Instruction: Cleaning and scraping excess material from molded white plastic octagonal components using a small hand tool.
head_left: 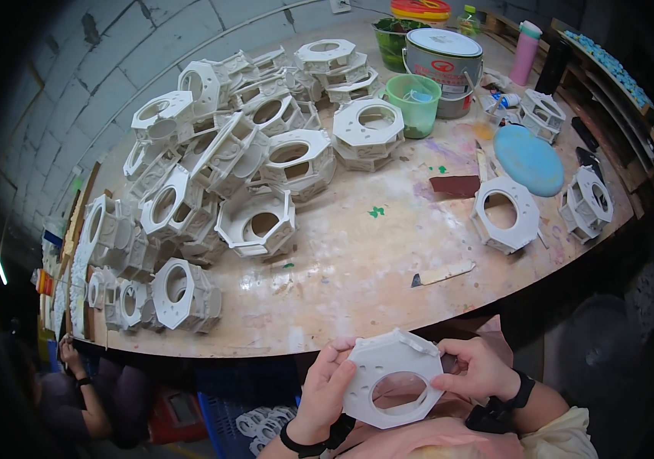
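Note:
Close to my body, below the table's front edge, I hold a white octagonal frame (365,371) with a large round hole and small holes in its face. My left hand (325,392) grips its left side, the thumb lying on the face. My right hand (480,370) closes on its right side, with thumb and fingers at the rim near the round hole. Whether a small tool is also in the right fingers is hidden. Two similar white frames, one standing (524,218) and one tilted (593,200), sit on the table's right part.
A large pile of white frames (296,157) covers the table's left side. Beyond stand a grey bucket (449,103), a green cup (422,122) and a pink bottle (526,53). A blue oval pad (522,157), brown sheet (454,186) and thin blade-like tool (445,274) lie rightward. Another person's arm (86,390) shows lower left.

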`<state>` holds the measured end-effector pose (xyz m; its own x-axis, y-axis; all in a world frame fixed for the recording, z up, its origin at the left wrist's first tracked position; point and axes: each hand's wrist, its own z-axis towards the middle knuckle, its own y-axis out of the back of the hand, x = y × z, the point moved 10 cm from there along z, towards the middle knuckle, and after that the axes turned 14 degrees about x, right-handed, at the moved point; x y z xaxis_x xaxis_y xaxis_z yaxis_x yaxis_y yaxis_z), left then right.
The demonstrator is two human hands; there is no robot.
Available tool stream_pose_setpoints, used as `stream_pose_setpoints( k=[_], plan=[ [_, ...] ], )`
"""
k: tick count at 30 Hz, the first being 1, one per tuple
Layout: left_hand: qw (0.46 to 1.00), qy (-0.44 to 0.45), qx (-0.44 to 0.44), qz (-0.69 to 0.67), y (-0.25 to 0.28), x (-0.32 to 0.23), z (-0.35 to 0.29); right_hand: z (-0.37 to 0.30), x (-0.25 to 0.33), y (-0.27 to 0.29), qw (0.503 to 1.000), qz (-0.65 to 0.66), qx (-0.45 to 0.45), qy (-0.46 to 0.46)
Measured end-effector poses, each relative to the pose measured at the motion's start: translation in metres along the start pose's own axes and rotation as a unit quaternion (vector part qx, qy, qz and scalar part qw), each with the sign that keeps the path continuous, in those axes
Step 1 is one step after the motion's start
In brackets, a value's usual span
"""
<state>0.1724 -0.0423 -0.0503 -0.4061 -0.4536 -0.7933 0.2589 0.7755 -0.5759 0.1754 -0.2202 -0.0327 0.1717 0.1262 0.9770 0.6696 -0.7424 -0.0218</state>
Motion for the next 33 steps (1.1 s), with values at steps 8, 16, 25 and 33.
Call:
stream_pose_setpoints(
  k=[8,16,25,33],
  plan=[
    [0.999,0.015,0.009,0.046,-0.013,-0.007,-0.007,-0.001,-0.012,0.007,0.995,0.096,-0.014,-0.014],
    [0.994,-0.008,0.082,0.066,-0.031,-0.014,-0.015,0.005,-0.02,0.003,0.973,0.225,0.001,0.048],
    [0.992,0.038,0.084,0.087,-0.042,-0.008,-0.014,0.005,-0.012,0.009,0.974,0.216,-0.016,0.057],
    [0.988,0.01,0.103,0.114,-0.041,-0.005,-0.014,0.008,-0.017,0.004,0.969,0.24,-0.022,0.059]
  ],
)
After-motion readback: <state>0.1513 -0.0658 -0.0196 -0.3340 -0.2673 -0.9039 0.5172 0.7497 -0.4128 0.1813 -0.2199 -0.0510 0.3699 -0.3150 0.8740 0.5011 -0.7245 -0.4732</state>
